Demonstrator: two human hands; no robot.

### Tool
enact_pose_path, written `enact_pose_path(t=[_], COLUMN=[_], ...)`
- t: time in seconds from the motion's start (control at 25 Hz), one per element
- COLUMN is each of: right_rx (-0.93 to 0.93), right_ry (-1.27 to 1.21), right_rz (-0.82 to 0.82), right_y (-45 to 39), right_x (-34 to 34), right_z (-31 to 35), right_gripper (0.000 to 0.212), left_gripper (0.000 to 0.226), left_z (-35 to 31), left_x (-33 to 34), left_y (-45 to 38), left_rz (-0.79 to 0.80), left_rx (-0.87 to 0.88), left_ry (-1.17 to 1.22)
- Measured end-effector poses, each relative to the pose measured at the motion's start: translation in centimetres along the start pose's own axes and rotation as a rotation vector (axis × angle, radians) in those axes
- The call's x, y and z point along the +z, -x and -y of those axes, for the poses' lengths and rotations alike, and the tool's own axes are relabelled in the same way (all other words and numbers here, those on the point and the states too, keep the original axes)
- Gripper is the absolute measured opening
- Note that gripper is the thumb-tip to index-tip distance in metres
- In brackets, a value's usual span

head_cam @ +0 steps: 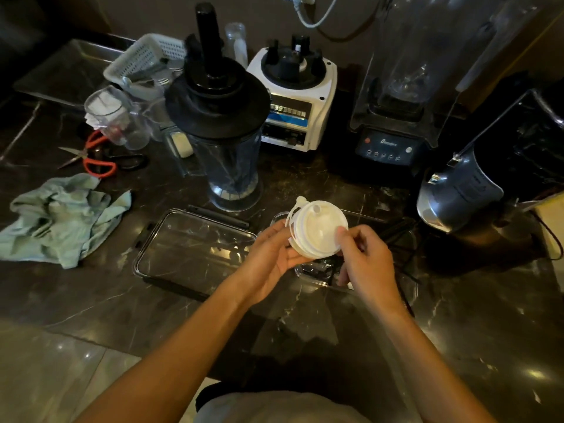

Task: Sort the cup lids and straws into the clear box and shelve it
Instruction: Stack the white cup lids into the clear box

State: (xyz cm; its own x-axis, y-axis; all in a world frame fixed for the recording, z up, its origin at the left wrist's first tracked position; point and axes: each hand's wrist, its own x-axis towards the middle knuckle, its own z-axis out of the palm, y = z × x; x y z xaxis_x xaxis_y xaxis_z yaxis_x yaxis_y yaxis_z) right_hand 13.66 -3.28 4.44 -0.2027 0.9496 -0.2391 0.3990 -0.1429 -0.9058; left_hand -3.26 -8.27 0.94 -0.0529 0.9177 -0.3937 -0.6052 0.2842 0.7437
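While both hands (320, 257) grip stacked lids (317, 228), the clear box (314, 277) sits beneath.

Two bare forearms, uncovered from wrist to elbow, with no watch, ring or bracelet on the left hand (274, 248) or right hand (364, 257). A pale, light-grey garment (274, 407) covers the person's torso at bottom edge.

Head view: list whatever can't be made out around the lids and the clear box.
- Lids: count unclear, stacked together in both hands.
- Box: contents mostly hidden behind right hand and left hand.
- Straws: dark shapes in the box, too dim to confirm.
- Shelf: out of frame.
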Motion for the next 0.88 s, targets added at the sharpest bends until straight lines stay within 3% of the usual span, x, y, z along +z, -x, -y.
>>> enact_pose_path(t=[0.24, 0.52, 0.68, 0.88], right_rx=[0.027, 0.091, 0.159, 0.124], right_ry=[0.102, 0.073, -0.175, -0.153], right_rz=[0.051, 0.144, 0.242, 0.295], right_y=[0.8, 1.5, 1.6, 1.5], right_x=[2.6, 5.7, 8.0, 10.9], right_z=[-0.9, -0.8, -0.1, 0.0], right_gripper=[0.034, 0.036, 0.024, 0.015], left_gripper=[0.048, 0.044, 0.052, 0.054], left_z=[-0.4, -0.6, -0.9, -1.4], left_x=[-1.9, -5.1, -7.2, -9.1], left_y=[1.7, 2.6, 3.1, 3.7], left_rz=[0.034, -0.098, -0.169, -0.256], left_rx=[0.007, 0.034, 0.060, 0.118], left_ry=[0.103, -0.053, -0.060, -0.034])
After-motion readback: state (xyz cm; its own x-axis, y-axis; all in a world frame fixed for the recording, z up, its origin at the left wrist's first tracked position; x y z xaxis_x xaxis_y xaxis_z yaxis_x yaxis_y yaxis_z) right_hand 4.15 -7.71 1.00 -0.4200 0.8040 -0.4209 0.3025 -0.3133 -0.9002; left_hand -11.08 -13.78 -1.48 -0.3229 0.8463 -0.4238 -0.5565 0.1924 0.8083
